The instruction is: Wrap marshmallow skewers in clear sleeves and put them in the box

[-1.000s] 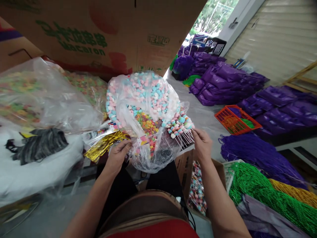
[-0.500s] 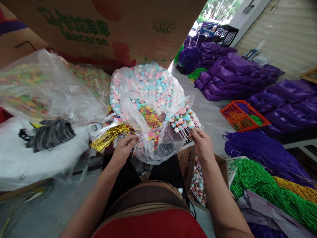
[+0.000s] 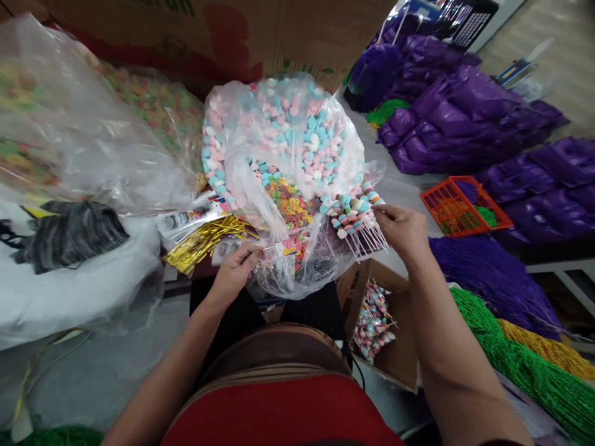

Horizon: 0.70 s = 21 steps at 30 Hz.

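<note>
As the left hand (image 3: 237,269) is clutching the bag (image 3: 288,155), the right hand (image 3: 402,230) is pinching the skewers (image 3: 356,217) at three o'clock, perhaps risking a tear in the plastic.

The big cardboard box (image 3: 288,31) runs off the top edge, so its green letters are cut. The bag of ring sweets (image 3: 56,111) on the left is blurry and cut by the left edge. The left hand (image 3: 237,272) grips the clear sweet bag (image 3: 288,155), with its fingertips hidden under it. The right hand (image 3: 402,232) covers part of the sweet sticks (image 3: 357,214) it pinches. The right arm (image 3: 446,347) hides one side of the small box (image 3: 390,353).
</note>
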Tool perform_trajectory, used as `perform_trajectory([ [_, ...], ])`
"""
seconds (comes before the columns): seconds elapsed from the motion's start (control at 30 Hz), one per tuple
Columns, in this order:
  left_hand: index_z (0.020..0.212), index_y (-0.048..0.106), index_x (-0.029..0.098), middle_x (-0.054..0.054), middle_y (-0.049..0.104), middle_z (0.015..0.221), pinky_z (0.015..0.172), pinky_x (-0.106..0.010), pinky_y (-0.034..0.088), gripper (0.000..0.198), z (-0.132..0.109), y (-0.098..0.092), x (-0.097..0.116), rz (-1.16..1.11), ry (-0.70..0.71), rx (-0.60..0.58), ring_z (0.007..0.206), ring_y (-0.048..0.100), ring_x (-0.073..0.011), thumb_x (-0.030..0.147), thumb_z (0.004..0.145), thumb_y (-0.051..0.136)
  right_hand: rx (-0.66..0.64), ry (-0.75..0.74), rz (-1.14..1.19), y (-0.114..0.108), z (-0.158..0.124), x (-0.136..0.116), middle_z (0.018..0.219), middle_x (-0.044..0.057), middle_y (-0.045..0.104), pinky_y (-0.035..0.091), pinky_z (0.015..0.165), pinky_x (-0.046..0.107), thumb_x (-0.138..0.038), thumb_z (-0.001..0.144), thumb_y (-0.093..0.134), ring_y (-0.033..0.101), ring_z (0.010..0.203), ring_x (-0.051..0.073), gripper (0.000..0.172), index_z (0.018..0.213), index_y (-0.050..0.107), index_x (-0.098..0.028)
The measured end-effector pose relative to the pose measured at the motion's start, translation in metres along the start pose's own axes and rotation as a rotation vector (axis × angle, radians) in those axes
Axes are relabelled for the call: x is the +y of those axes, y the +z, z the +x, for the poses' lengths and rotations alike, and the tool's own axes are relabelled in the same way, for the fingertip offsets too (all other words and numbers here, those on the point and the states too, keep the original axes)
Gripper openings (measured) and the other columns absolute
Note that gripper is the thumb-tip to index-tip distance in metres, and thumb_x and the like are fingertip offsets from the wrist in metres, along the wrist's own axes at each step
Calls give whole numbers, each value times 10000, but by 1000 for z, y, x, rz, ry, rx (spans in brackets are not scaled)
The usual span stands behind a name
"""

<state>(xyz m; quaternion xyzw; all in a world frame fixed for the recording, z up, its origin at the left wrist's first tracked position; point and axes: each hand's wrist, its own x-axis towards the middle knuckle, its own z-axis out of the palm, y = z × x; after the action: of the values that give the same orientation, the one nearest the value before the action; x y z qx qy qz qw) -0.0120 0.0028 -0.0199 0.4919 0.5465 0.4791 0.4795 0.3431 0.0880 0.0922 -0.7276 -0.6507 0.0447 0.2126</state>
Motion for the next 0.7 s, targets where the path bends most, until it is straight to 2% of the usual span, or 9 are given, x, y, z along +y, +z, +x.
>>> perform_trajectory([
  [0.1,844,754,204,-24,732,814,786,-300,504,404,-1,-1,-2,8,10,-17,811,637,-192,603,814,702,-62,-28,-149,-9,3,-1,872,78,836,567,695,368,-359,865,580,776,809,303,368,1082,849,-233],
  [0.17,848,760,209,-20,725,797,776,-296,500,386,-2,-2,-2,20,15,-34,791,631,-185,588,832,693,-83,-60,-227,-14,5,-3,849,74,832,548,666,359,-345,853,589,771,808,309,352,1063,854,-248],
  [0.5,852,771,200,-21,728,768,727,-282,494,368,-4,-4,4,51,23,-70,748,630,-174,559,846,690,-144,-192,-459,-11,12,-34,1010,98,825,479,673,353,-337,900,514,745,879,314,358,1001,845,-249],
  [0.7,860,771,197,-15,727,753,700,-272,484,345,-4,-5,2,44,39,-74,722,625,-163,530,858,682,-209,-215,-531,-15,19,-51,1053,99,817,492,724,402,-311,915,504,728,903,330,368,1087,827,-275],
])
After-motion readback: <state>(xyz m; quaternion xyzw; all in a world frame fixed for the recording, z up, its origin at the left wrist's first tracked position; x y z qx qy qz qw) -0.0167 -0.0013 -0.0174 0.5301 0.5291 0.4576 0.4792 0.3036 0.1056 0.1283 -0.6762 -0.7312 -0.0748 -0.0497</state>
